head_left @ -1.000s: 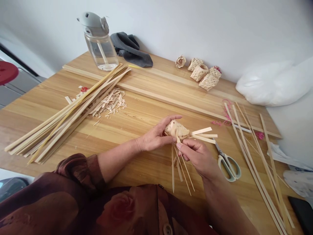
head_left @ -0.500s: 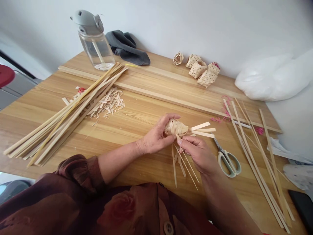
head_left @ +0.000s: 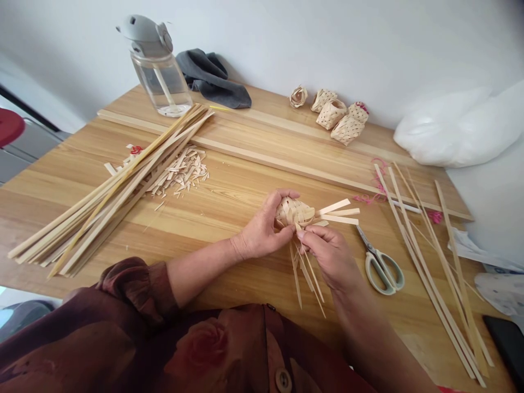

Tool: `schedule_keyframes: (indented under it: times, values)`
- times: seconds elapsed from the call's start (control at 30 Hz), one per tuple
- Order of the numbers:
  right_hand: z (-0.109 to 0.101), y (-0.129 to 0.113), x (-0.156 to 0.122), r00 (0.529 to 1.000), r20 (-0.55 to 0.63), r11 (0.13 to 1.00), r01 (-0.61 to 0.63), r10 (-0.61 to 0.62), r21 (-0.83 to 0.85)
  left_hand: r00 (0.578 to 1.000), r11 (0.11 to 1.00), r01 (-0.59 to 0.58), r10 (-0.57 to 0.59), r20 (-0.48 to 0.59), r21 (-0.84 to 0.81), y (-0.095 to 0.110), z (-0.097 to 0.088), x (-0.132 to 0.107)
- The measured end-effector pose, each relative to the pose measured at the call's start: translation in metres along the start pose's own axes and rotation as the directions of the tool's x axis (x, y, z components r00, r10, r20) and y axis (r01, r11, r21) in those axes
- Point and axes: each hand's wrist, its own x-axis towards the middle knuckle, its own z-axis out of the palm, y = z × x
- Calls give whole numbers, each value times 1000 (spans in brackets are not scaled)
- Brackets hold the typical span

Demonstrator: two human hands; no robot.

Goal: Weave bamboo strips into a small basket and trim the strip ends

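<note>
A small woven bamboo basket point(head_left: 293, 210) lies on its side in my left hand point(head_left: 268, 226), whose thumb and fingers wrap round its left end. Loose strip ends point(head_left: 339, 210) fan out from the basket to the right, and several more hang down toward me. My right hand point(head_left: 329, 248) pinches a bamboo strip point(head_left: 298, 227) between thumb and finger at the basket's lower edge, close to the left thumb. Beyond the right hand lie scissors point(head_left: 382, 267) with pale handles, their blades slightly apart. The palm side of the basket is hidden.
A bundle of long strips point(head_left: 123, 196) and a pile of cut scraps point(head_left: 186, 169) lie at left. Behind stand a water bottle point(head_left: 161, 76), a dark cloth point(head_left: 213, 79) and several woven pieces point(head_left: 331, 113). More strips point(head_left: 429, 267), a white plastic bag point(head_left: 454, 128) and a phone point(head_left: 505, 346) are at right.
The hanging strip ends have swung slightly left, and two of them have drawn closer together. Both hands keep their grip at nearly the same spot.
</note>
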Motion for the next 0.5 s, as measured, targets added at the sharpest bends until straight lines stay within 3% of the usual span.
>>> schedule_keyframes:
  times: [0.33,0.5]
  values:
    - [2,-3,-3,995,-15,991,99,-100,-87,999,999,35,-35,20,-33,-2,2,0]
    - [6,-3,-2,980,-139,974,115,-144,-197,995,993,69,-62,75,-97,-6,3,-1]
